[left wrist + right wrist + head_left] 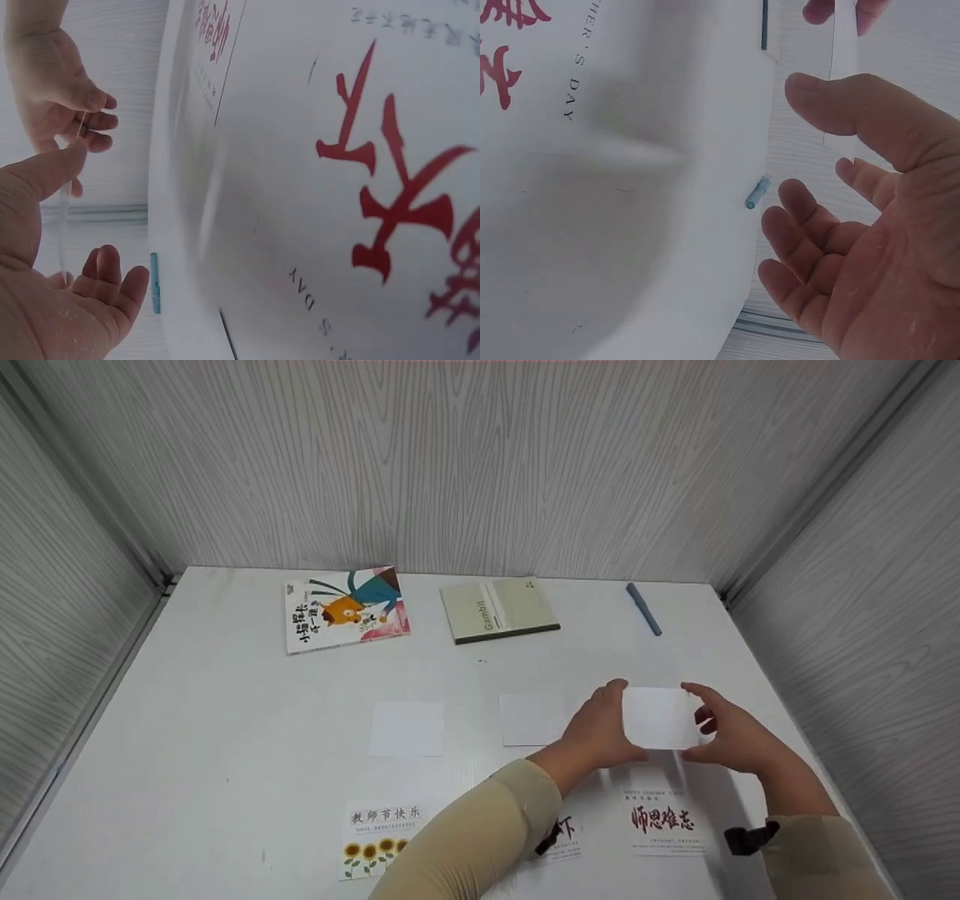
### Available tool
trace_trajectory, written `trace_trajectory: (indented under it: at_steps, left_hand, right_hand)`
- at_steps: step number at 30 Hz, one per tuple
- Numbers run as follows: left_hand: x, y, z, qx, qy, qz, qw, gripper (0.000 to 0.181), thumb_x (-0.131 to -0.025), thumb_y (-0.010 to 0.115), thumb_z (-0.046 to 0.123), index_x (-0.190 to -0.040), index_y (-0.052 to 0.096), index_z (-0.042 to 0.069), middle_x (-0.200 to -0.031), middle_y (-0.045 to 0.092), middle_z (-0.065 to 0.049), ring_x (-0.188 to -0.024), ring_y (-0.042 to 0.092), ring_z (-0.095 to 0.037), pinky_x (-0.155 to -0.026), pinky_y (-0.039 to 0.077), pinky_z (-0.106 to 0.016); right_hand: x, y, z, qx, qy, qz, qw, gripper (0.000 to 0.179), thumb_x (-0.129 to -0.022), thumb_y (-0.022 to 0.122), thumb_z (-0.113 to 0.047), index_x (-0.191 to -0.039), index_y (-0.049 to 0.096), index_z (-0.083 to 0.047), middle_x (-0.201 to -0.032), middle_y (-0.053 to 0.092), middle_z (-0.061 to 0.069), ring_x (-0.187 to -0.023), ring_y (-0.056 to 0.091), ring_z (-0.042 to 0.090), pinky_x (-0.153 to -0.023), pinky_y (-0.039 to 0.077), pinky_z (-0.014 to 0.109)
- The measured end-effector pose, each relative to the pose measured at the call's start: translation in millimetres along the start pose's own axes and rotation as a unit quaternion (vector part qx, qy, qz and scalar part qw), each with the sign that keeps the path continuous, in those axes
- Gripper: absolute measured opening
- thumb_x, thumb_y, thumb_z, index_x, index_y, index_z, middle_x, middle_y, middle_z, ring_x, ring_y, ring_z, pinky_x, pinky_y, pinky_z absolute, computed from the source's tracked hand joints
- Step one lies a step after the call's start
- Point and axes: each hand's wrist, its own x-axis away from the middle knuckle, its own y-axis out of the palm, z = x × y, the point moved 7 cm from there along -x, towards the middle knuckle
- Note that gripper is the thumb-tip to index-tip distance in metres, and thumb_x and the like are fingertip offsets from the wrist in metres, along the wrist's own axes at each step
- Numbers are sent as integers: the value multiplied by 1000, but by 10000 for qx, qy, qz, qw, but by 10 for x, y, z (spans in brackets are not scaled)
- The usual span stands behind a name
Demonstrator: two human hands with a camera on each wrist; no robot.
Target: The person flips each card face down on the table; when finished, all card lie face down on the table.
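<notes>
Head view: we see a white card [660, 718] raised above the table [225, 697]; the left hand [598, 727] grips its left side, the right hand [739, 735] its right corners with thumb and finger. Nearer lies a red-lettered card [664, 821], farther a blue pen [643, 609].

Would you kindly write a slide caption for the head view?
Left hand and right hand holding a white card above the table, a blue pen lying beyond.
</notes>
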Motion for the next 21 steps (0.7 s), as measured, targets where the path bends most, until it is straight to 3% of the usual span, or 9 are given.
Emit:
trace_trajectory:
  at_steps: [6,14,21]
  left_hand:
    - [-83,148,-75,-621,-362,79,9974,108,-72,99,40,-159,40,14,-135,59,-3,-118,60,-15,-99,51,-27]
    - [-142,259,-181,-854,-631,138,9943,97,-71,100,35,-148,48,10,-120,60,-5,-105,61,-16,-95,53,-28]
    - [-177,300,-161,-1019,-715,124,9922,97,-71,101,35,-152,50,13,-125,61,-7,-112,63,-21,-97,54,-31]
  right_hand:
    - [-114,124,159,11,313,-295,9991,107,-77,90,-4,-164,27,-1,-121,61,29,-109,63,43,-83,56,50]
    - [-270,248,288,22,552,-582,9968,108,-76,90,-2,-164,27,-2,-119,63,28,-107,66,42,-83,56,53]
    - [-308,283,405,88,713,-657,9952,108,-75,90,-4,-164,28,-2,-117,66,28,-102,66,37,-88,54,54]
